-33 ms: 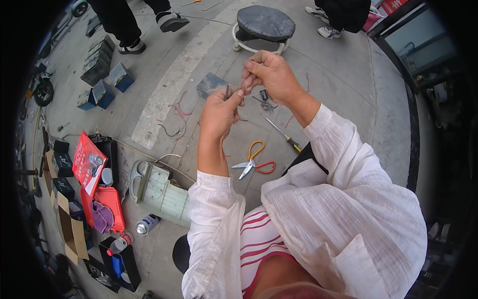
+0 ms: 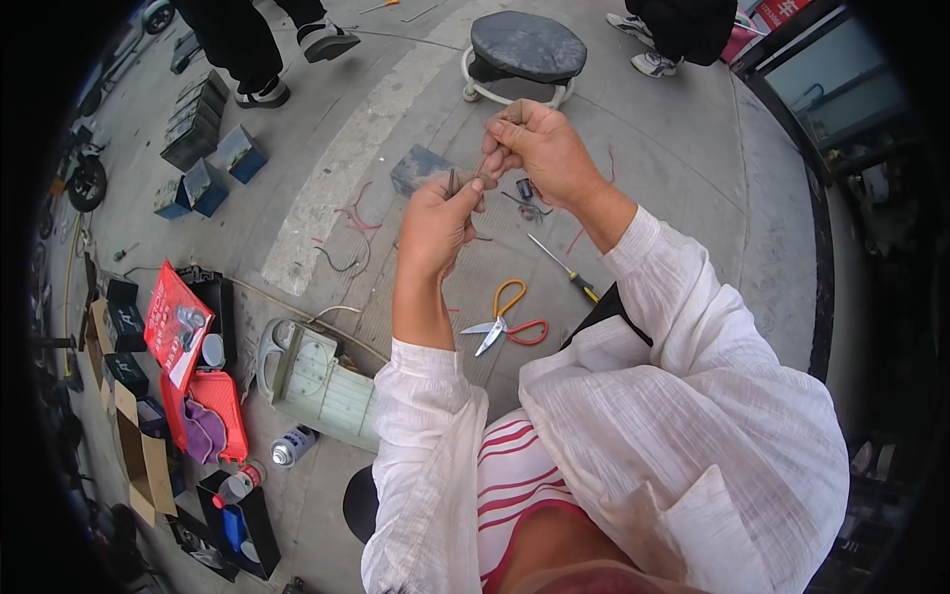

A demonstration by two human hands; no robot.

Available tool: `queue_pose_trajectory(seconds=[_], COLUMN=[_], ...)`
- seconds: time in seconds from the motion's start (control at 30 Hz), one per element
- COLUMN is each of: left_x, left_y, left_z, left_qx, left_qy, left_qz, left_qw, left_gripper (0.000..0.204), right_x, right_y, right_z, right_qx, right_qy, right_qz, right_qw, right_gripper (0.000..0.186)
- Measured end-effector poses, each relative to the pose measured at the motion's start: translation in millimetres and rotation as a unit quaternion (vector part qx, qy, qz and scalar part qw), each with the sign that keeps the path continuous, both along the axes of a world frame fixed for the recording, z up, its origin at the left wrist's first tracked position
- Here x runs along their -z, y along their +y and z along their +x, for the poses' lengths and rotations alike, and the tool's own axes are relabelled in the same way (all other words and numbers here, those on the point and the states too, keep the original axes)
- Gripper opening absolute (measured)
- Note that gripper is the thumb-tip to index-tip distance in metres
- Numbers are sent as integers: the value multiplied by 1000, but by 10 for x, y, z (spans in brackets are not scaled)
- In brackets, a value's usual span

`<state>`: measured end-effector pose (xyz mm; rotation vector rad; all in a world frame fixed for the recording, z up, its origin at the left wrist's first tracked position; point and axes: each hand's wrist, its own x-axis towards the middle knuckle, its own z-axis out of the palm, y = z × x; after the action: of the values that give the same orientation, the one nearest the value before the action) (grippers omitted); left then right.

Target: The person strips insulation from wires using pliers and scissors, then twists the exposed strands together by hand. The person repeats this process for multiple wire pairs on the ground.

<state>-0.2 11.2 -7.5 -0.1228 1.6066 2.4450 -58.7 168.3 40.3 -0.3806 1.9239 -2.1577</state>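
My left hand [image 2: 435, 226] and my right hand [image 2: 550, 156] meet in front of me, above the paved ground. A thin wire [image 2: 484, 166] runs between their fingertips, and both hands are closed in a pinch on it. Out of my left fist pokes a short dark strip [image 2: 452, 182], whose kind I cannot make out. Below the hands lie scissors [image 2: 500, 327] with one orange and one red handle, blades apart. A screwdriver [image 2: 579, 282] with a yellow-black handle rests right of them. Behind my left hand sits a dark block-shaped battery [image 2: 420, 166], partly covered.
Red wire scraps [image 2: 358, 220] and a small black cylinder [image 2: 524, 186] are scattered around. A round padded stool [image 2: 527, 48] stands ahead. Several batteries [image 2: 206, 186], a pale green plastic housing [image 2: 322, 371], a spray can [image 2: 293, 446] and a red case [image 2: 228, 416] are leftward. Two people stand nearby.
The raised shoe of the person at the upper left has shifted slightly left. My hands and the wire stay practically where they were.
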Motion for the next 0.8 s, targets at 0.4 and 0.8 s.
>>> queue_pose_trajectory(seconds=[0.4, 0.8], left_x=[90, 5], left_y=[-56, -62], left_z=[-149, -92], left_qx=[-131, -101], left_qy=[-68, -39], left_qz=[383, 422], left_qw=[912, 900], left_gripper=[19, 15], right_x=[50, 195], right_y=[-172, -256], right_z=[235, 291], right_qx=[43, 10], right_qy=[110, 4], right_qz=[128, 73], right_qw=[985, 997], right_gripper=[15, 14])
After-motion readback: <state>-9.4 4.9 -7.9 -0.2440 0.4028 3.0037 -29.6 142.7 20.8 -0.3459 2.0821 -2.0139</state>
